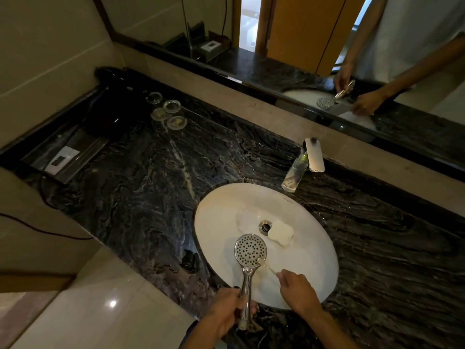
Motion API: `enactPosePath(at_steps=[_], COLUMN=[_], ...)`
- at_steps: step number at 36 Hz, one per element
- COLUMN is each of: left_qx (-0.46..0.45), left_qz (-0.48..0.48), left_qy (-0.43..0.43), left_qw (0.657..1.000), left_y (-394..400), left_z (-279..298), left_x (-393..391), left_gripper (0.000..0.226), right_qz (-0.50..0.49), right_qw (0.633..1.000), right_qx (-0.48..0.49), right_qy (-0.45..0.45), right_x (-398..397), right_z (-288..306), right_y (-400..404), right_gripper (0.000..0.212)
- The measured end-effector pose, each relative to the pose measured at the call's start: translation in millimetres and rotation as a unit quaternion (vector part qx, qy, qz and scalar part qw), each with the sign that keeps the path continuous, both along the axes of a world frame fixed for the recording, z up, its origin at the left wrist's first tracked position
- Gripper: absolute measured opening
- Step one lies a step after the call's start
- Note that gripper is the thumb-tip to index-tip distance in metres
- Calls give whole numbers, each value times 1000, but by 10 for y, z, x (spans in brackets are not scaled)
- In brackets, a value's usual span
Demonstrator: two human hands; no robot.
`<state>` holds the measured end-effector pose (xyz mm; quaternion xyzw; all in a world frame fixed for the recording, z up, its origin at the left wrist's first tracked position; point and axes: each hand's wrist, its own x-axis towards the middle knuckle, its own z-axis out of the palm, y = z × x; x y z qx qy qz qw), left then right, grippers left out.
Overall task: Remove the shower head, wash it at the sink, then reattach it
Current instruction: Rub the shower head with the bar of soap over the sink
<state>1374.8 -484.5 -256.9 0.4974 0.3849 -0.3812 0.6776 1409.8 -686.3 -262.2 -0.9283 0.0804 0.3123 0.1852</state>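
gripping the chrome handle, the left hand (227, 314) holds the shower head (250, 250) face up over the near edge of the white sink (219, 222). the right hand (297, 290) pinches a pale toothbrush (266, 266), its bristles touching the head's lower right rim. a white soap bar (280, 233) lies just beside the drain (265, 227); the faucet (305, 162) stands at the sink's far edge.

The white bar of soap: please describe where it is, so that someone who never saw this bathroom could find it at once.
Start from the white oval sink set in the dark marble counter. At its bottom is the round metal drain; the bar of soap lies just right of it, beyond the shower head. It is the only solid white block with wavy edges lying in the basin.
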Motion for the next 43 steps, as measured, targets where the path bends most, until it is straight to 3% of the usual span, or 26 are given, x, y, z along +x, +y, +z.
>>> enactPosePath(at_steps=[11,21,32,38,43], left_qx=[2,-3,-18,-17,-14], left_qz=[-22,-2,23,15,3], left_qy=[15,5,-7,-3,4], left_qw=[1000,1000,1000,1000,1000], left_y=[14,4,-11,-5,16], left_z=[-55,-48,2,4,-9], left_x=[8,-4,-68,-40,-34], left_gripper=[22,17,18,17,18], right_qz=[-35,183,180,120,52], right_qw=[997,982,982,986,989], right_qx=[-5,-53,-29,-41,-70], right_qy=[-63,-1,-40,-111,-116], right_x=[549,191,347,426,632], right_z=[209,233,252,320,353], right_y=[148,385,412,321,221], right_gripper=[41,31,37,35,39])
